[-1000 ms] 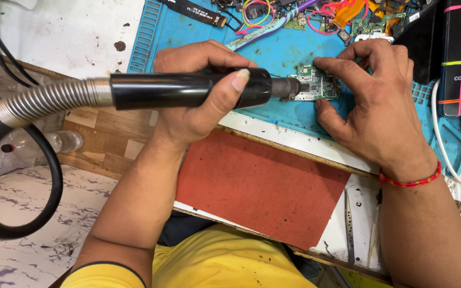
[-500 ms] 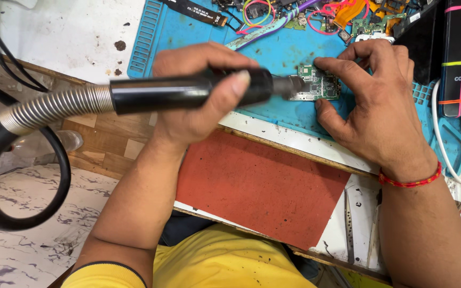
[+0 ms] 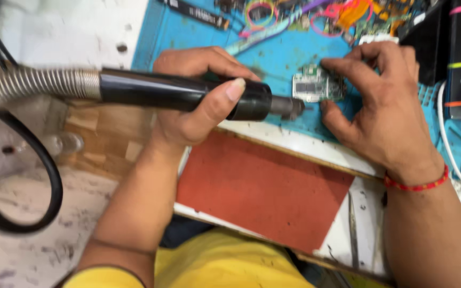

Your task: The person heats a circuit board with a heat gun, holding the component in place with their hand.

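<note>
there, nozzle (image 3: 289,106) seemingly beside board (image 3: 316,85)

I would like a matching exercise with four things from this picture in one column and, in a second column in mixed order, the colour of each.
Things:
1. Work mat
2. Wristband
3. Tool handle held in the left hand
4. Small circuit board steadied by the right hand

Colours:
A. Black
B. Green with silver parts
C. Blue
D. Red

Pairs: 1-C, 2-D, 3-A, 4-B
</note>
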